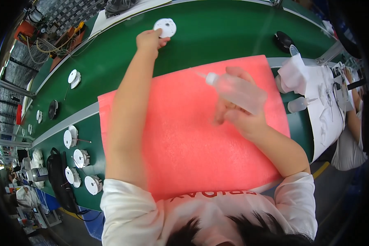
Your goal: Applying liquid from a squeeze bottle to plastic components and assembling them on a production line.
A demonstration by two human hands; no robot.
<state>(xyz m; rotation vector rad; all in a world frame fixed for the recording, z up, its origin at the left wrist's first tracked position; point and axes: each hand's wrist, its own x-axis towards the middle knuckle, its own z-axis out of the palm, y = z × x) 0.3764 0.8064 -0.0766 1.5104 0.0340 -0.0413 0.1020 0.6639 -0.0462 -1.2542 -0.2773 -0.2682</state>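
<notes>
My left hand (pixel 151 42) reaches far over the green belt, its fingers closed on the near edge of a round white plastic disc-shaped part (pixel 165 28). Over the pink foam mat (pixel 184 139), my right hand (pixel 244 110) grips a translucent squeeze bottle (pixel 240 92). That bottle is tilted, its white cap and thin nozzle pointing up and left. The right hand and the bottle are somewhat blurred.
Several white round parts (pixel 81 158) with thin wires stand at the left. Black round parts lie on the belt (pixel 217 28), one (pixel 283 41) far right. Beside the mat's right edge are another squeeze bottle (pixel 298 105) and a white cloth (pixel 293 74). A co-worker's arm (pixel 352 115) shows far right.
</notes>
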